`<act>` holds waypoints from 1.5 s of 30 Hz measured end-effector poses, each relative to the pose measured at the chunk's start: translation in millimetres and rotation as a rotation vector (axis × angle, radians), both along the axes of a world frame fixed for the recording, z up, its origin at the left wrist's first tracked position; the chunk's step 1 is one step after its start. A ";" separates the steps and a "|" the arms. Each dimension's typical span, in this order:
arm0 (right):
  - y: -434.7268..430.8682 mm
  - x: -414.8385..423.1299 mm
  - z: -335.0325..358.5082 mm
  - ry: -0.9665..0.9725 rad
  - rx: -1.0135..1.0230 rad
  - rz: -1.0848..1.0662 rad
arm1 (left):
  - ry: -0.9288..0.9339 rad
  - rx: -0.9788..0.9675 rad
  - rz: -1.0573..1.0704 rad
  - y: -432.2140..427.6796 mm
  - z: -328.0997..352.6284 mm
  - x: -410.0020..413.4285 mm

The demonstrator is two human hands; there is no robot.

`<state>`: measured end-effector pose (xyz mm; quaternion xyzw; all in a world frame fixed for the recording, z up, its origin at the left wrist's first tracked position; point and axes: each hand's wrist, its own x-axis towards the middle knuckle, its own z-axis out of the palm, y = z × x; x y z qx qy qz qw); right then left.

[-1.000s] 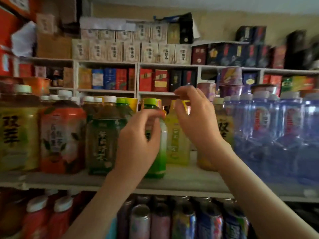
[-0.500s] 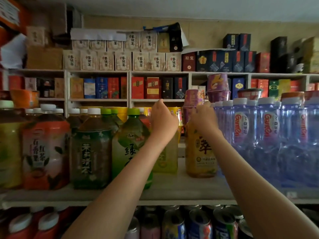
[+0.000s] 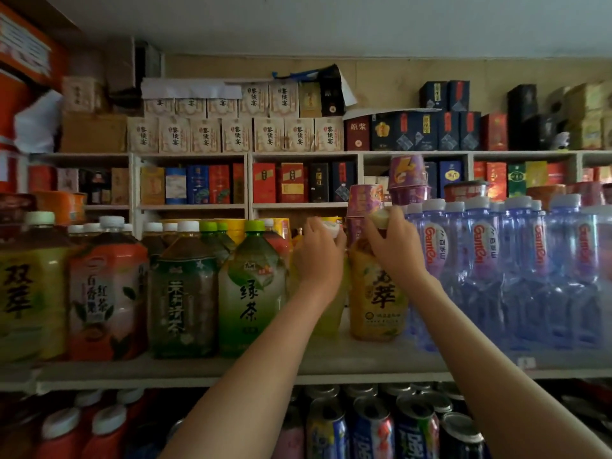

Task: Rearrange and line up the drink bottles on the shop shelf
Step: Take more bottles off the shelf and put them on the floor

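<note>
Large drink bottles stand in a row on the white shelf. My left hand grips the white cap of a pale yellow-green bottle, which stands set back from the front row. My right hand is closed over the cap of a yellow tea bottle right beside it. To the left stand a green tea bottle, a dark green bottle, an orange fruit tea bottle and another yellow bottle. Both forearms reach up from below.
Several blue water bottles crowd the shelf to the right of my right hand. Purple cup tubs are stacked behind the held bottles. Drink cans and red bottles fill the shelf below. Boxed goods line the wall shelves behind.
My left hand let go of the green tea bottle and moved right onto the pale bottle's cap. My right hand came down onto the yellow bottle's cap. The camera view shifted right and nearer.
</note>
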<state>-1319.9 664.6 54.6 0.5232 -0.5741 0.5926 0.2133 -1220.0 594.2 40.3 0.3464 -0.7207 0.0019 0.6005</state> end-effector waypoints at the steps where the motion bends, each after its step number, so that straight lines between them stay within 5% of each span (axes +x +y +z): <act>1: 3.5 1.7 -2.7 0.007 -0.049 0.005 | 0.035 -0.017 -0.024 5.1 -2.5 2.8; 6: 22.8 11.1 -0.9 0.073 -0.205 -0.071 | 0.155 -0.077 -0.076 25.1 -7.8 14.3; 14: 70.3 24.2 29.3 0.071 -0.322 -0.069 | 0.302 -0.427 -0.180 77.1 23.1 49.2; 20: 107.8 43.3 27.8 0.121 -0.183 -0.005 | 0.213 -0.345 -0.203 110.9 30.0 87.7; 28: 138.3 72.9 26.4 -0.024 0.081 0.420 | 0.180 -0.248 -0.184 124.7 25.5 123.9; 45: 98.5 167.4 -21.7 0.042 0.228 0.904 | 0.143 0.045 0.060 126.6 -26.0 242.8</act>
